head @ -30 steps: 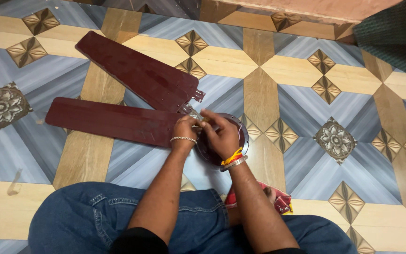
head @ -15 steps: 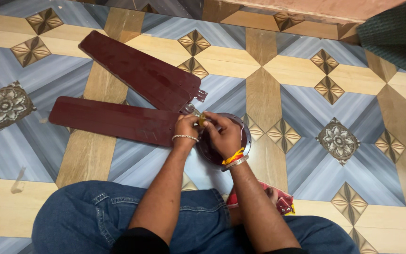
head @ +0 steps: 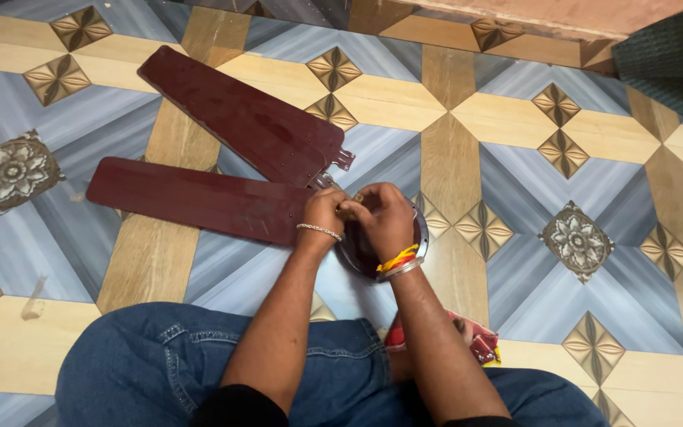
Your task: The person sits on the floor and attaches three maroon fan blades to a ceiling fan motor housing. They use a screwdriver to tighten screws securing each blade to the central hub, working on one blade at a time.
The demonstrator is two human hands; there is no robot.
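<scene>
Two dark maroon fan blades lie on the patterned floor: an upper blade (head: 243,117) running diagonally and a lower blade (head: 191,199) lying nearly level. Their inner ends meet a round dark fan motor body (head: 361,251) with a metal rim. My left hand (head: 323,213) and my right hand (head: 381,217) are pressed together over the motor's top edge, fingers curled on something small near the lower blade's bracket; what they pinch is hidden. A metal bracket (head: 343,160) sticks out of the upper blade's end.
I sit on the floor in blue jeans (head: 152,368). A red and yellow packet (head: 476,341) lies by my right knee. A wooden ledge (head: 547,16) and a dark green mat (head: 673,55) border the far side.
Both hands stay on the motor's top edge, with only small finger shifts. The camera view drifted slightly.
</scene>
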